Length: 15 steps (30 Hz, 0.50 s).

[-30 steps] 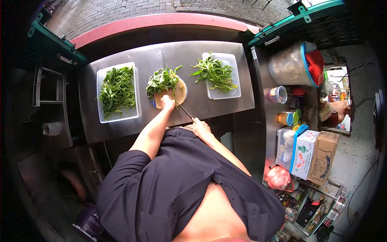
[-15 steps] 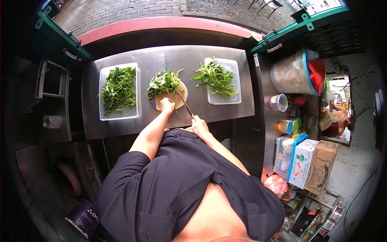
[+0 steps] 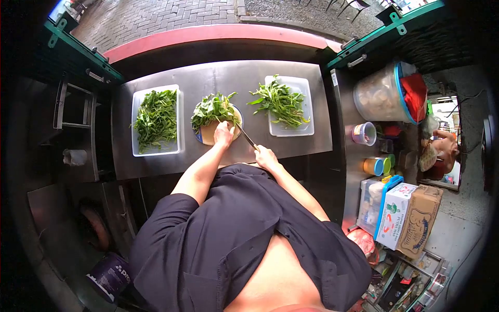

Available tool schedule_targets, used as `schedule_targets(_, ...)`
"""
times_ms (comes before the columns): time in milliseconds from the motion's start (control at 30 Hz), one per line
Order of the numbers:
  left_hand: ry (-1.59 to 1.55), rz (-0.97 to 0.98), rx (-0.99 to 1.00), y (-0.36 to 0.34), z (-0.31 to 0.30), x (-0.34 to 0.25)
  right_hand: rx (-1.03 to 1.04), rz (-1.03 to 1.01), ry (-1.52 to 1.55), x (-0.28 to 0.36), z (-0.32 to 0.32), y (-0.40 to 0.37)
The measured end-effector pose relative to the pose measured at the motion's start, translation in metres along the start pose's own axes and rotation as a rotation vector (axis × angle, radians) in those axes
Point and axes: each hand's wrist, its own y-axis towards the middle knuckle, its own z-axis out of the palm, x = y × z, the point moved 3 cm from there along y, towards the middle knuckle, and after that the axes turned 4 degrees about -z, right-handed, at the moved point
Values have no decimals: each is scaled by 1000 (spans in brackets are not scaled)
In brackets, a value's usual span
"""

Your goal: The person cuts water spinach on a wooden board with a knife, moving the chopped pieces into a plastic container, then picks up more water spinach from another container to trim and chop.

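Note:
A round cutting board with a blue rim lies mid-table, a heap of leafy greens on its far part. My left hand is over the board's near right side, its closed fingers gripping stems at the heap's lower edge. The handle of a knife is in my right hand. Its blade slants up and left over the board's right edge, close to the left fingertips, and the tip is partly lost among the stems.
On the steel table, a white tray of cut greens stands left, another tray with long-stemmed greens right. Tubs, a lidded bucket and a cardboard box line the right side counter. Another person shows at far right.
My left hand has moved up the board to the edge of the heap. The right hand and knife shifted slightly up and right, and the whole view shifted a little too.

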Motion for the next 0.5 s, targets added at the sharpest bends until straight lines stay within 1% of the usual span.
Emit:
schedule_targets(33,-4,-89,78,1,5,1,12,-1,-1,1,-1,0)
schedule_targets(67,-8,-92,78,2,7,0,22,-5,-4,2,-2,1)
schedule_targets(133,-26,-193,116,4,14,5,34,-10,-18,3,-5,-1)
schedule_targets(167,-41,-221,102,4,16,7,45,-17,-28,3,-7,-1)
schedule_targets(300,-90,-226,101,4,19,14,55,-31,-51,-6,-8,6)
schedule_targets(367,-67,-170,73,3,14,13,57,-31,-57,-6,-13,5)
schedule_targets(400,-65,-173,70,1,12,12,60,-34,-57,-6,-14,6)
schedule_targets(467,-74,-102,8,-5,5,6,51,-55,-48,-4,-16,6)
schedule_targets(500,-72,-104,3,-6,6,9,53,-59,-48,-4,-15,9)
